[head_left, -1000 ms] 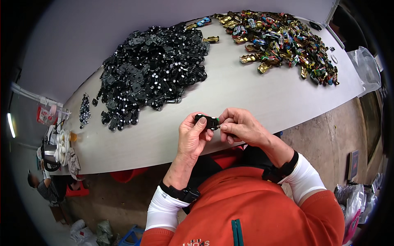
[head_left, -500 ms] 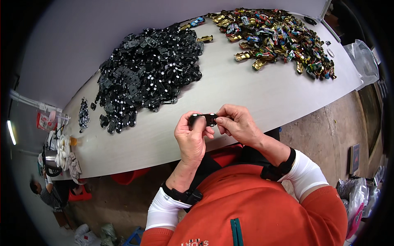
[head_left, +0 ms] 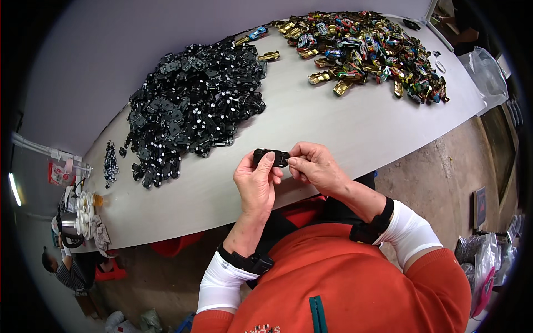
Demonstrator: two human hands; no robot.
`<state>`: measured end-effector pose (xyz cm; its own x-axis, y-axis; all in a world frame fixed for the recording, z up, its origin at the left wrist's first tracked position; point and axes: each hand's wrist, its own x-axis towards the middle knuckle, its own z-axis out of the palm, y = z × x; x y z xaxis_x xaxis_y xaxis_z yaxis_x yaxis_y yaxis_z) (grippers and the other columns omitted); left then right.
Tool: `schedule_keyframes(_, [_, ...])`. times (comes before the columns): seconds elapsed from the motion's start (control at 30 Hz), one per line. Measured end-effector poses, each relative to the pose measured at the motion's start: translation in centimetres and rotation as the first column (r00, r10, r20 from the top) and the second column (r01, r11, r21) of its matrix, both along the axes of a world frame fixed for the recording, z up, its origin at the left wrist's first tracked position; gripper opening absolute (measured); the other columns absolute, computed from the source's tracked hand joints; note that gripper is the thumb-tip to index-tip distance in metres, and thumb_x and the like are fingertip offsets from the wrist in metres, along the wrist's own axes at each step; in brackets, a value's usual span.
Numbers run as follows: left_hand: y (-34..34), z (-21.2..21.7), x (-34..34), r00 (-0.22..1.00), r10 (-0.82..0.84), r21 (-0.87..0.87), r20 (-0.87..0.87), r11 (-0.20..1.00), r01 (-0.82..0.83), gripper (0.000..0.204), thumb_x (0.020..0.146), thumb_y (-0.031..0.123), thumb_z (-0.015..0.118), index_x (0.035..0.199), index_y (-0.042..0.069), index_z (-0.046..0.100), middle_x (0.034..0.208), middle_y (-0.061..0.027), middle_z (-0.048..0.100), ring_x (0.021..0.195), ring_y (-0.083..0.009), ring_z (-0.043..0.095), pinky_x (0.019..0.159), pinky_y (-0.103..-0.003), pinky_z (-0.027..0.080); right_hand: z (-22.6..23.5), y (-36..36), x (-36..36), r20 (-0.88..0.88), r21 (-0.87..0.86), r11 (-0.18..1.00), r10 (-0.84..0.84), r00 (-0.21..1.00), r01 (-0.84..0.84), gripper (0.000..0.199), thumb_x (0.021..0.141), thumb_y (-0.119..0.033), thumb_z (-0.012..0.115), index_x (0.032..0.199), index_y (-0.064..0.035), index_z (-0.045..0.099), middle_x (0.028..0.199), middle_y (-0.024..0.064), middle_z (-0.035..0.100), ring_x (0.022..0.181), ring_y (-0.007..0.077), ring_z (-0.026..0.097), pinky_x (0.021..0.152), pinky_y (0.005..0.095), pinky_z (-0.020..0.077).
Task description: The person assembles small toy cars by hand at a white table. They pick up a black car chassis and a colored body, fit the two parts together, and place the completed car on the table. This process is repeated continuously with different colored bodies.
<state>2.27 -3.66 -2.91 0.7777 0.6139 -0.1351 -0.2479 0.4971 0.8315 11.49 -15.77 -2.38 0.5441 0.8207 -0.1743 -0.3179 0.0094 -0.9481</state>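
My left hand point(head_left: 257, 180) grips a black toy car chassis point(head_left: 280, 159) above the near edge of the table, its thumb lying across the upper face. At the chassis's right end, my right hand point(head_left: 317, 166) is closed in a pinch, thumb against forefinger. Whatever those fingertips hold is too small to make out. Beyond the hands lies a big heap of black toy car chassis point(head_left: 189, 111), many with white wheels. Farther right is a heap of colourful and gold toy car bodies point(head_left: 361, 50).
A small pile of wheel parts point(head_left: 110, 165) lies at the left of the pale table point(head_left: 222, 183). A gold car body point(head_left: 268, 56) sits between the heaps. Kettle point(head_left: 68, 223) and cups stand at the left end, near a seated person point(head_left: 69, 272). A plastic bag point(head_left: 484, 80) hangs at the right.
The chassis has been turned in my fingers: its white wheels showed before, now a mostly black face does. Both hands stay close together. The whole view has shifted slightly.
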Motion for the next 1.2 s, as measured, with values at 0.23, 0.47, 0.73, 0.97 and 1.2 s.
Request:
schedule_keyframes(0.23, [1.0, 0.1, -1.0, 0.992, -0.123, -0.147, 0.008, 0.981, 0.123, 0.015, 0.088, 0.017, 0.057, 0.094, 0.003, 0.056, 0.087, -0.0084, 0.06, 0.07, -0.0132, 0.057, 0.055, -0.022, 0.045, 0.6, -1.5, 1.2, -0.249, 0.024, 0.996, 0.087, 0.965, -0.084, 0.018, 0.089, -0.012, 0.052, 0.103, -0.0016, 0.054, 0.064, -0.0011, 0.052, 0.049, 0.0036, 0.041, 0.042, 0.0167, 0.0312])
schedule_keyframes(0.47, [2.4, 0.2, -4.1, 0.843, -0.513, -0.02, -0.162, 0.856, 0.517, 0.022, 0.088, 0.017, 0.057, 0.102, 0.0, 0.058, 0.08, -0.0069, 0.061, 0.061, -0.0091, 0.051, 0.052, -0.019, 0.04, 1.9, -1.6, 1.4, -0.22, 0.002, 0.951, 0.304, 0.927, -0.311, 0.023, 0.089, -0.012, 0.052, 0.106, 0.003, 0.053, 0.063, 0.0011, 0.052, 0.047, 0.0035, 0.038, 0.04, 0.0175, 0.0274])
schedule_keyframes(0.73, [2.2, -0.4, -4.3, 0.813, -0.548, 0.071, -0.196, 0.819, 0.569, 0.019, 0.089, 0.013, 0.055, 0.102, 0.0, 0.059, 0.077, 0.0001, 0.056, 0.062, -0.006, 0.047, 0.054, -0.017, 0.038, 2.1, -1.2, 0.4, -0.206, -0.024, 0.939, 0.332, 0.921, -0.343, 0.016, 0.088, -0.011, 0.054, 0.095, 0.0036, 0.052, 0.061, 0.005, 0.055, 0.046, 0.0054, 0.041, 0.04, 0.0188, 0.0305])
schedule_keyframes(0.97, [1.9, -0.2, -4.3, 0.836, -0.508, 0.096, -0.209, 0.84, 0.535, 0.019, 0.089, 0.013, 0.055, 0.102, 0.0, 0.06, 0.077, 0.0004, 0.057, 0.061, -0.0059, 0.047, 0.053, -0.017, 0.037, 2.4, -1.0, 0.1, -0.163, -0.046, 0.949, 0.301, 0.94, -0.312, 0.013, 0.087, -0.009, 0.054, 0.093, 0.0024, 0.051, 0.063, 0.0062, 0.056, 0.048, 0.006, 0.043, 0.042, 0.0191, 0.0323])
schedule_keyframes(1.2, [1.9, -0.4, -4.3, 0.845, -0.484, 0.176, -0.226, 0.833, 0.524, 0.018, 0.089, 0.013, 0.054, 0.101, 0.001, 0.06, 0.074, 0.0013, 0.056, 0.061, -0.0049, 0.046, 0.053, -0.017, 0.037, 2.1, -1.0, 0.0, -0.212, -0.008, 0.948, 0.31, 0.927, -0.319, 0.011, 0.088, -0.008, 0.053, 0.092, 0.0015, 0.05, 0.063, 0.0063, 0.056, 0.047, 0.0063, 0.042, 0.041, 0.0189, 0.0319])
